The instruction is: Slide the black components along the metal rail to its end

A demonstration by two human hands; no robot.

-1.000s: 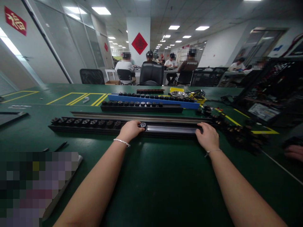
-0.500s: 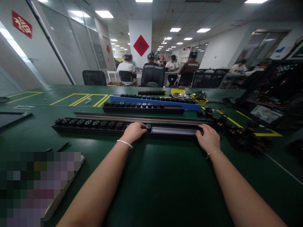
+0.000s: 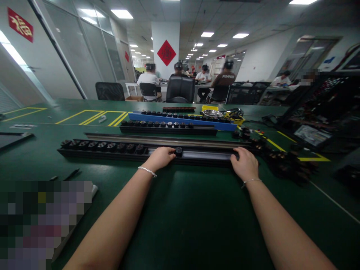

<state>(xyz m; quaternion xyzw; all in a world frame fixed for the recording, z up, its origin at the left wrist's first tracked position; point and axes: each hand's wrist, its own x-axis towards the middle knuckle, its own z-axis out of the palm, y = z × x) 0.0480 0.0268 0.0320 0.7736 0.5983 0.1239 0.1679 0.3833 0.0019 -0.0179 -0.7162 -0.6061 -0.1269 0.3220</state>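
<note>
A long black rail (image 3: 208,162) with a pale metallic channel lies across the green table. Several small black round parts (image 3: 101,145) sit in a row along its left portion. My left hand (image 3: 160,158) is over the middle of the rail, fingers closed at one black round part (image 3: 179,151) in the channel; how far they wrap around it is partly hidden. Near the rail's right end, my right hand (image 3: 246,163) grips it, thumb on the near side and fingers over the top.
Behind lie another long rail (image 3: 168,140), a filled black rail (image 3: 168,130) and a blue rail (image 3: 182,121). A metal bowl (image 3: 212,113) stands farther back. Loose black parts (image 3: 287,161) are heaped at right. A blurred-out flat object (image 3: 56,221) lies front left. People sit at far desks.
The black round part at my left fingertips has slid a little to the right along the channel, with my left hand following. My right hand keeps its place on the rail. The view has shifted slightly.
</note>
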